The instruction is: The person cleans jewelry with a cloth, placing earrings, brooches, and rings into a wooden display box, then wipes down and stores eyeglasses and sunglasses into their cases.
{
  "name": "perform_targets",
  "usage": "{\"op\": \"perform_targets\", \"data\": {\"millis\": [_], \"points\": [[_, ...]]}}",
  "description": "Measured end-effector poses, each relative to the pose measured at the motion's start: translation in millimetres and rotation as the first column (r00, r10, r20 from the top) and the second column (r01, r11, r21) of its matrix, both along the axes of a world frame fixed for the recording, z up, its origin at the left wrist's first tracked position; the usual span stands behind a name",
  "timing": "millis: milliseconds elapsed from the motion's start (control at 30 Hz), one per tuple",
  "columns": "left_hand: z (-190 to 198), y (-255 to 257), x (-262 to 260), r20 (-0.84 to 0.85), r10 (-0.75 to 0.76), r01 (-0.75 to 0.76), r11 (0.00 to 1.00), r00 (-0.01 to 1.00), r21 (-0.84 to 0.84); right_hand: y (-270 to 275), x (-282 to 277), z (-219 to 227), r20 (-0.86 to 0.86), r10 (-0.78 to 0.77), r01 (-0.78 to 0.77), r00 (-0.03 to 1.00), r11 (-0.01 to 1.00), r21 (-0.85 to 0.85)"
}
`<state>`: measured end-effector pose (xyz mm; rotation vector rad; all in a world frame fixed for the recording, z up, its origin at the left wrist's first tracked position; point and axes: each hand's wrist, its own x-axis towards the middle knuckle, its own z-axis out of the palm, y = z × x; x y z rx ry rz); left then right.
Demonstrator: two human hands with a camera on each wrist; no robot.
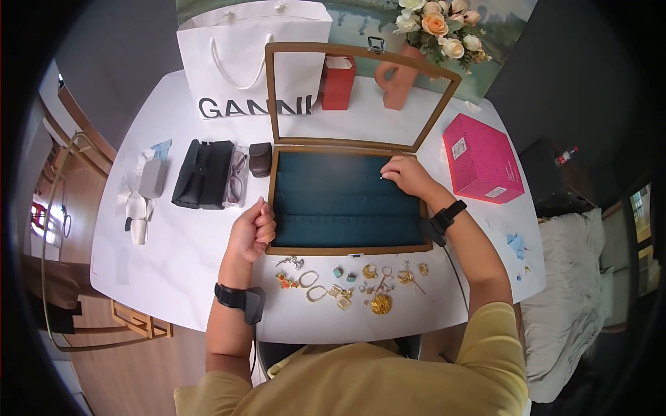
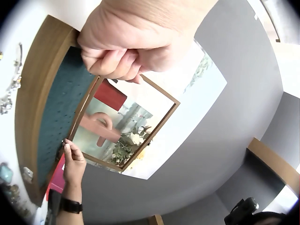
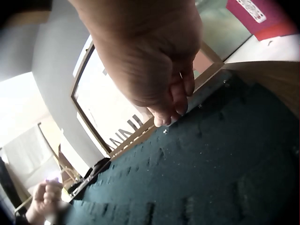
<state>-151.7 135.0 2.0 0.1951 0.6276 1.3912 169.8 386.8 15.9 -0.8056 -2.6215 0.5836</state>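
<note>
My right hand (image 1: 409,177) reaches over the back right of a wooden jewelry box (image 1: 350,250) with a dark teal slotted lining (image 1: 326,197). Thumb and fingertips pinch a small sparkling stud (image 3: 165,131) close over the lining's rear row. Farther along that row, two more tiny sparkling studs (image 3: 200,106) show in the right wrist view. My left hand (image 1: 253,229) is beside the box's left edge, its fingers curled into a fist, with nothing showing in it. The glass-paned lid (image 1: 270,97) stands raised at the back.
Assorted jewelry, including a gold round piece (image 1: 381,304) and hoops (image 1: 316,293), lies before the box. Left are a black case (image 1: 201,173), glasses (image 1: 236,177) and a brown pouch (image 1: 260,159). A pink box (image 1: 482,159) stands right; a paper bag (image 1: 243,55) and pink vase (image 1: 399,83) stand behind.
</note>
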Motion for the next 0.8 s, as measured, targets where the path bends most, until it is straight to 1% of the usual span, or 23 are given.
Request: {"op": "perform_targets", "data": {"millis": [33, 133, 200, 333, 400, 533, 633, 733, 800], "points": [[-0.1, 0.2, -0.1, 0.005, 0.007, -0.007, 1.0, 1.0, -0.003, 0.0, 0.5, 0.7, 0.048, 0.085, -0.091, 0.995, 0.986, 0.137], [1.1, 0.0, -1.8, 0.011, 0.03, -0.03, 0.999, 1.0, -0.012, -8.3, -4.4, 0.1, 0.085, 0.086, -0.097, 0.993, 0.987, 0.13], [1.8, -0.7, -2.7, 0.006, 0.045, -0.045, 0.999, 0.999, -0.013, -5.8, -4.0, -1.9, 0.083, 0.096, -0.106, 0.992, 0.987, 0.12], [-5.0, 1.1, -5.6, 0.056, 0.033, -0.032, 0.999, 0.998, -0.014, -4.4, -6.4, -1.4, 0.06, 0.116, -0.123, 0.991, 0.985, 0.118], [-6.7, 1.7, -7.0, 0.078, 0.021, -0.02, 1.0, 0.997, -0.011, -6.6, -6.6, -5.3, 0.066, 0.076, -0.083, 0.995, 0.991, 0.108], [-3.0, 1.4, -6.1, 0.045, 0.031, -0.03, 0.999, 0.999, -0.02, -9.6, -10.5, -8.9, 0.099, 0.012, -0.02, 0.995, 0.997, 0.074], [-5.7, 2.5, -7.4, 0.058, 0.026, -0.025, 1.0, 0.998, -0.015, -6.6, -9.3, -14.3, 0.028, 0.013, -0.015, 1.0, 0.999, 0.04], [-7.4, 2.4, -8.8, 0.069, 0.016, -0.016, 1.0, 0.998, 0.004, 2.3, -6.8, -19.8, 0.027, -0.007, 0.008, 1.0, 0.999, -0.044], [-6.7, 2.7, -7.8, 0.068, 0.018, -0.019, 1.0, 0.997, 0.005, 2.3, -7.8, -18.9, 0.005, -0.04, 0.04, 0.999, 0.997, -0.059]]}}
